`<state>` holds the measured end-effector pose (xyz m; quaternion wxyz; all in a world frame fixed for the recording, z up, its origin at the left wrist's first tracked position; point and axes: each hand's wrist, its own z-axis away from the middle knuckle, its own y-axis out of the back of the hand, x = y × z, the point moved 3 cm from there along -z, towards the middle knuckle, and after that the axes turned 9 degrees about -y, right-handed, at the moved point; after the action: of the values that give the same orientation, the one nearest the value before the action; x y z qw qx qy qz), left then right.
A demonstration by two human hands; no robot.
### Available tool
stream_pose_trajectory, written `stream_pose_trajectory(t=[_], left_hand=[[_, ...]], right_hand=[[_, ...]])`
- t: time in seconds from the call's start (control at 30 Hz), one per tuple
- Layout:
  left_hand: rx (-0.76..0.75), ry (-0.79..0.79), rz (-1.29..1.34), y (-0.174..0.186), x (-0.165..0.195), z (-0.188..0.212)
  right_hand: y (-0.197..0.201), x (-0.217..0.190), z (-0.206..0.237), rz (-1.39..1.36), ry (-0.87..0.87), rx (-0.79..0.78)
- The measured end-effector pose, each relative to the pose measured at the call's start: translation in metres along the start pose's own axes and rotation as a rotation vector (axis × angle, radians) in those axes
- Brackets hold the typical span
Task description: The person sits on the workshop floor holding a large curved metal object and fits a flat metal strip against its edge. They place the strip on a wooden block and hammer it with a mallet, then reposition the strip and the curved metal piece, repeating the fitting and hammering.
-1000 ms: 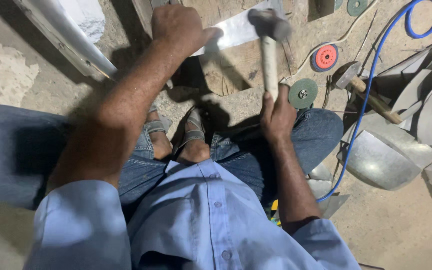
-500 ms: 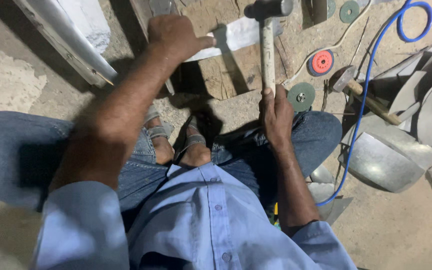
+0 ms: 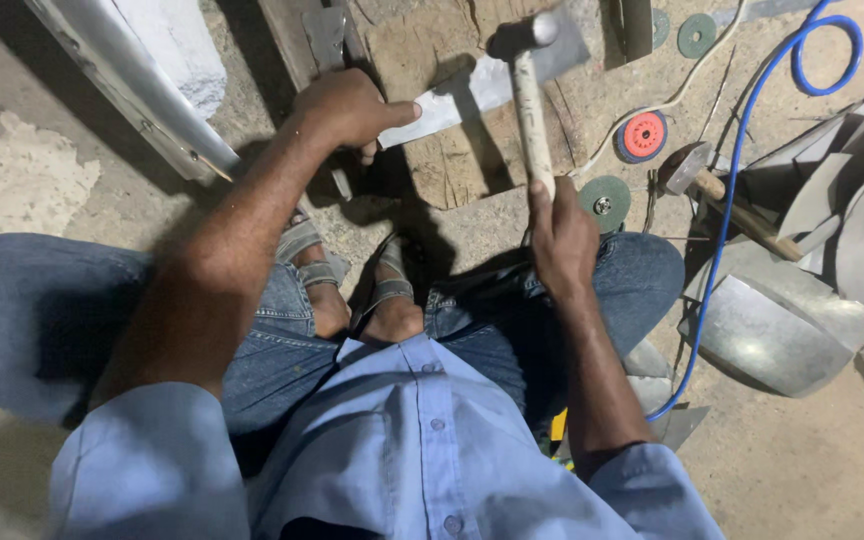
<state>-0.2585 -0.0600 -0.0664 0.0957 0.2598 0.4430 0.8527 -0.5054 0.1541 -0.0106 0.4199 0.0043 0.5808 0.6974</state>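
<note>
My right hand grips the hammer, raised since before, head pointing away; my left hand clamps the metal strip, which slants rightward.

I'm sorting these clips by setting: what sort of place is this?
Probably a small metalworking workshop, worked at floor level: cut sheet metal pieces lie on the concrete floor, grinding discs sit nearby, and the right hand holds a hammer.

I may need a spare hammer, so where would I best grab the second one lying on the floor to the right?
Grip the second hammer by its wooden handle, near the free lower-right end, coming from above. The handle lies flat and slanted on the floor, its metal head up-left beside the blue cable.
</note>
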Motion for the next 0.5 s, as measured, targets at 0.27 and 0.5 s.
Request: stream_pose_trajectory(t=[0.27,0.5], left_hand=[[-0.008,0.042,0.142,-0.007,0.002,0.004],[0.038,0.007,-0.002,0.004,0.005,0.019]], right_hand=[[-0.008,0.004,0.006,0.002,0.154,0.064],[0.006,0.022,0.016,-0.306,0.189,0.121]])
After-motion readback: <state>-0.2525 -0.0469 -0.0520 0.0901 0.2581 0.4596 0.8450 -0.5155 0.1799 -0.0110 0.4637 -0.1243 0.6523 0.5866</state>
